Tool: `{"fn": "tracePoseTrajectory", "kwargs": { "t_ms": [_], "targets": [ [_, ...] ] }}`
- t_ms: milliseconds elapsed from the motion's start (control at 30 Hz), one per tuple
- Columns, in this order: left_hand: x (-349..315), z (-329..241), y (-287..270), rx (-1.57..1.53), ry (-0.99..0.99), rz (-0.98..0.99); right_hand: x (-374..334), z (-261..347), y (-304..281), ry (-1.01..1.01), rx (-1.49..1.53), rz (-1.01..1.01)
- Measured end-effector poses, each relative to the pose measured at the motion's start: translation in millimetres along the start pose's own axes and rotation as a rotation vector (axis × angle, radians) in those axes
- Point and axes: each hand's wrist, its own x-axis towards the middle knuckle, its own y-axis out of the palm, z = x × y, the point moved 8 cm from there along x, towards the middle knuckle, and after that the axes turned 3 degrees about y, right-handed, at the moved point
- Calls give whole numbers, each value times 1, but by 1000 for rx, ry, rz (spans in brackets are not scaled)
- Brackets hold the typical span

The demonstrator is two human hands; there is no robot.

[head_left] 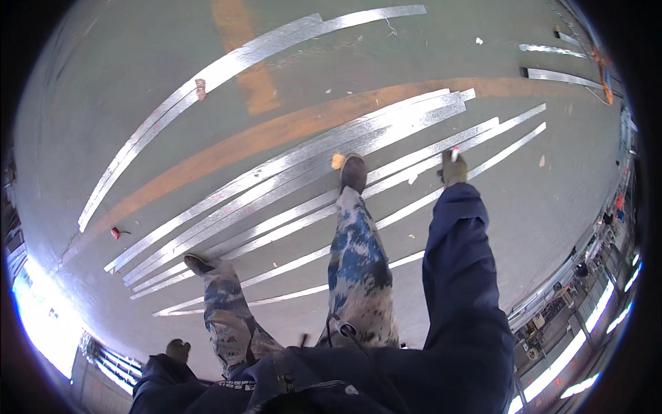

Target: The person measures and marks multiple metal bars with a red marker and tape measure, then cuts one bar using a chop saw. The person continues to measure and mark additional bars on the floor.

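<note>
My right hand, in a drab glove, reaches out over the floor strips at the right. Its fingers are closed round a small white object with a red tip, too small to name surely. Below it lie long, thin, shiny metal strips, fanned out side by side. At the lower left, my gloved left hand hangs low beside my body, away from the strips, and its fingers are too dark to read. My right shoe stands among the strips, beside a small yellowish piece.
My left shoe is among the strips' left ends. More metal strips lie farther off, with a brown piece on them. A small red item rests at the left. Orange lines mark the green floor. Short bars lie far right.
</note>
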Motion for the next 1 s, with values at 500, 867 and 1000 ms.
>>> {"fn": "tracePoseTrajectory", "kwargs": {
  "t_ms": [500,867,1000],
  "targets": [
    [26,-263,-89,-347,14,-207,346,29,0,-207,-83,90],
    [-2,-314,-85,-532,-210,19,327,26,76,25,102,340],
    [34,-323,-86,-553,-97,-9,341,18,74,-47,174,316]
  ]
}}
